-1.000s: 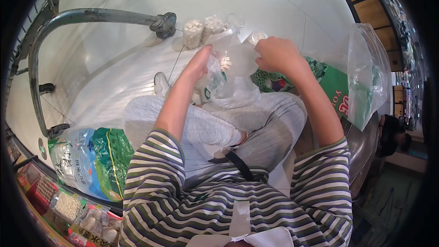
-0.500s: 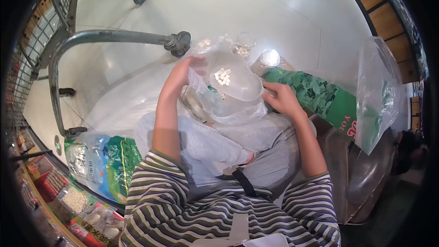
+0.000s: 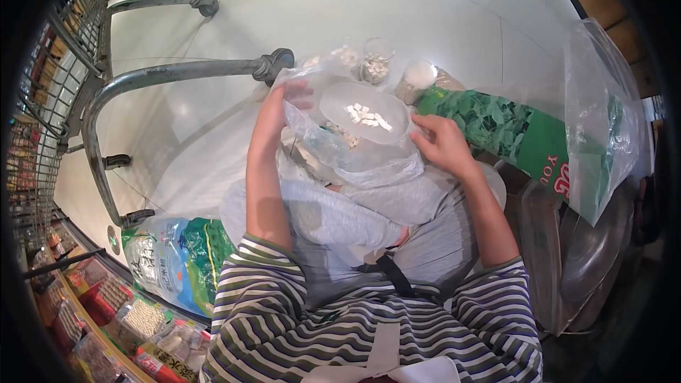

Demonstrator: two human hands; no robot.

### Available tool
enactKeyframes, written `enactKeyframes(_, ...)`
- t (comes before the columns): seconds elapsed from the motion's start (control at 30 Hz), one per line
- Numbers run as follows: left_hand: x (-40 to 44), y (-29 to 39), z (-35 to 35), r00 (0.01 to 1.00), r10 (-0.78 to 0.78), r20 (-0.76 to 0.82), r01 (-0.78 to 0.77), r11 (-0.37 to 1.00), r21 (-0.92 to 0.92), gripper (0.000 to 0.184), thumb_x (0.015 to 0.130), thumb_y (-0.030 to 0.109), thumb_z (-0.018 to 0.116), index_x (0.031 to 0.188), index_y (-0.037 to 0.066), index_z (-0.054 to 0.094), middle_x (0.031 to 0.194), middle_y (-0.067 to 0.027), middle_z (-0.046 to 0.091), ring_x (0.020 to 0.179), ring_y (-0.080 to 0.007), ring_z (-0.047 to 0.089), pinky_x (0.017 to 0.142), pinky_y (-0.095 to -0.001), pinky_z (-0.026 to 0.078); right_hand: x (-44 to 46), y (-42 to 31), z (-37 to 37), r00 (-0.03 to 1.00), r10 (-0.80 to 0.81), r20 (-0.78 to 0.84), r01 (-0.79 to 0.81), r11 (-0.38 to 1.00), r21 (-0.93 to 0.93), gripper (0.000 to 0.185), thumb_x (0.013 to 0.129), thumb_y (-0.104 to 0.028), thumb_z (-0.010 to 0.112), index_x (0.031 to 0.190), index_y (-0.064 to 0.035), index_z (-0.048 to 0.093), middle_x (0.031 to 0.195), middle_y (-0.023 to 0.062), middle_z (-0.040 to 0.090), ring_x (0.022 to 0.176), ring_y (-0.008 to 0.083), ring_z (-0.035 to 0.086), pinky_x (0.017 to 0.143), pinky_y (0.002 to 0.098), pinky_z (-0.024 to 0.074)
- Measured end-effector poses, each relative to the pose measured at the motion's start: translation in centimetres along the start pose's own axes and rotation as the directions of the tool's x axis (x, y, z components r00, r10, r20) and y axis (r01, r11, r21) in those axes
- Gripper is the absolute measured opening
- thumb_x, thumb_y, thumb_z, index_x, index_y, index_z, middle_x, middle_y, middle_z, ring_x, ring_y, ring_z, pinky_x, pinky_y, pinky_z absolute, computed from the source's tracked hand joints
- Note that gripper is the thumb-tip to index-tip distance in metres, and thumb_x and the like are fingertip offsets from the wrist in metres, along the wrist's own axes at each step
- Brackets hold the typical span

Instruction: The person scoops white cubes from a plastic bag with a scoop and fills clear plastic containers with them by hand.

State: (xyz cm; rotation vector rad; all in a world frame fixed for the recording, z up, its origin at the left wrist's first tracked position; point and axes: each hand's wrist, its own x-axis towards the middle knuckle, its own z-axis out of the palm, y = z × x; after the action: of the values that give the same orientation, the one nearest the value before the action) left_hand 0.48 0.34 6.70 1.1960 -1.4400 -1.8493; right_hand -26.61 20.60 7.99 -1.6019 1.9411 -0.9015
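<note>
A clear plastic bag (image 3: 379,171) sits over my crossed legs with its mouth spread. My left hand (image 3: 289,98) is at the bag's left rim, fingers partly inside and seen through the film, gripping its edge. Between finger and thumb of my right hand (image 3: 443,143) is the end of a translucent plastic scoop (image 3: 339,108), held over the bag's mouth. Small white cube-like pieces (image 3: 369,117) lie in the scoop, spread toward its right side. More pale pieces (image 3: 349,140) show in the bag beneath it.
Beyond the bag stand an open clear jar (image 3: 376,69) with pale pieces and a white-topped jar (image 3: 418,78). A green printed bag (image 3: 489,124) lies right, near a brown box (image 3: 535,255). A wheeled cart frame (image 3: 163,71), a rice-flour bag (image 3: 159,252) and a product shelf (image 3: 113,312) are left.
The scoop has tilted and the white pieces have slid to the right within it. My view has shifted slightly. My left hand still keeps the bag's rim.
</note>
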Motion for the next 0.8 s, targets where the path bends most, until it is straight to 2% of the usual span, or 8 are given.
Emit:
enactKeyframes(0.13, 0.1, -0.1, 0.0, 1.0, -0.003, -0.024, 0.003, 1.0, -0.013, 0.05, 0.1, 0.037, 0.027, 0.123, 0.003, 0.056, 0.119, -0.0151, 0.062, 0.1, -0.0287, 0.062, 0.081, -0.04, 0.051, -0.2, -0.4, 0.2, 1.0, -0.004, -0.016, 0.004, 1.0, -0.024, 0.036, 0.077, -0.019, 0.069, 0.11, -0.003, 0.068, 0.079, 0.0163, 0.064, 0.062, 0.0281, 0.06, 0.06, 0.0357, 0.0474)
enactKeyframes(0.2, 0.1, 0.0, 0.2, 0.997, 0.0, -0.081, -0.002, 1.0, -0.029, 0.046, 0.095, 0.03, 0.03, 0.12, 0.002, 0.059, 0.115, -0.014, 0.064, 0.095, -0.0267, 0.064, 0.083, -0.0378, 0.047, -0.1, -0.2, 0.3, 1.0, -0.01, -0.01, 0.009, 0.999, -0.046, 0.036, 0.078, -0.019, 0.069, 0.11, -0.0028, 0.067, 0.079, 0.016, 0.064, 0.062, 0.0285, 0.06, 0.06, 0.0359, 0.0474)
enactKeyframes(0.27, 0.1, 0.0, 0.3, 0.996, -0.001, -0.092, -0.002, 0.999, -0.037, 0.046, 0.095, 0.029, 0.031, 0.119, 0.002, 0.059, 0.115, -0.0138, 0.064, 0.095, -0.0266, 0.063, 0.084, -0.0379, 0.047, -0.2, 0.5, 0.7, 0.998, -0.052, -0.03, 0.049, 0.993, -0.103, 0.036, 0.078, -0.019, 0.069, 0.11, -0.0022, 0.067, 0.079, 0.0159, 0.063, 0.062, 0.0291, 0.06, 0.06, 0.036, 0.0474)
enactKeyframes(0.37, 0.5, -0.3, 0.2, 0.995, 0.021, -0.098, -0.024, 0.999, -0.029, 0.045, 0.095, 0.029, 0.032, 0.118, 0.002, 0.06, 0.115, -0.0135, 0.064, 0.096, -0.0264, 0.063, 0.086, -0.0382, 0.046, -0.4, 0.1, 0.6, 1.0, 0.021, 0.022, -0.02, 0.999, -0.026, 0.035, 0.078, -0.02, 0.068, 0.109, -0.0018, 0.067, 0.08, 0.016, 0.063, 0.063, 0.0299, 0.06, 0.061, 0.0369, 0.0476)
enactKeyframes(0.47, 0.8, -1.2, -0.2, 0.996, 0.042, -0.074, -0.042, 0.999, 0.004, 0.046, 0.097, 0.032, 0.031, 0.118, 0.003, 0.06, 0.117, -0.0128, 0.063, 0.098, -0.0268, 0.062, 0.085, -0.0397, 0.048, -0.3, 0.3, 0.7, 1.0, -0.009, -0.004, 0.008, 0.994, -0.11, 0.035, 0.079, -0.02, 0.068, 0.109, -0.0017, 0.067, 0.08, 0.0159, 0.063, 0.063, 0.0299, 0.06, 0.061, 0.0375, 0.0477)
enactKeyframes(0.53, 1.1, -1.1, -0.2, 0.997, 0.052, -0.054, -0.051, 0.998, 0.024, 0.047, 0.099, 0.035, 0.029, 0.12, 0.004, 0.058, 0.118, -0.0123, 0.062, 0.1, -0.0272, 0.061, 0.083, -0.0411, 0.049, -0.2, 0.1, 0.7, 1.0, -0.006, -0.015, 0.005, 0.997, -0.071, 0.035, 0.079, -0.019, 0.068, 0.109, -0.0019, 0.067, 0.079, 0.0159, 0.062, 0.063, 0.0298, 0.06, 0.061, 0.0377, 0.0476)
enactKeyframes(0.6, 0.8, -1.1, -0.2, 0.998, 0.04, -0.053, -0.038, 0.999, 0.025, 0.048, 0.099, 0.035, 0.029, 0.12, 0.005, 0.058, 0.119, -0.0123, 0.062, 0.1, -0.027, 0.062, 0.083, -0.04, 0.049, -0.4, 0.1, 0.7, 1.0, 0.001, -0.016, -0.002, 1.0, -0.03, 0.035, 0.079, -0.019, 0.068, 0.109, -0.0021, 0.067, 0.078, 0.0158, 0.062, 0.063, 0.0296, 0.059, 0.061, 0.0378, 0.0476)
enactKeyframes(0.8, 0.4, -0.5, 0.4, 0.995, 0.036, -0.09, -0.038, 0.999, -0.02, 0.045, 0.095, 0.029, 0.033, 0.117, 0.001, 0.061, 0.116, -0.0135, 0.063, 0.096, -0.027, 0.063, 0.086, -0.0376, 0.048, -0.4, 0.4, 0.7, 1.0, 0.017, -0.02, -0.019, 0.997, -0.074, 0.035, 0.079, -0.019, 0.068, 0.109, -0.0026, 0.067, 0.077, 0.015, 0.061, 0.062, 0.0293, 0.059, 0.061, 0.0378, 0.0471)
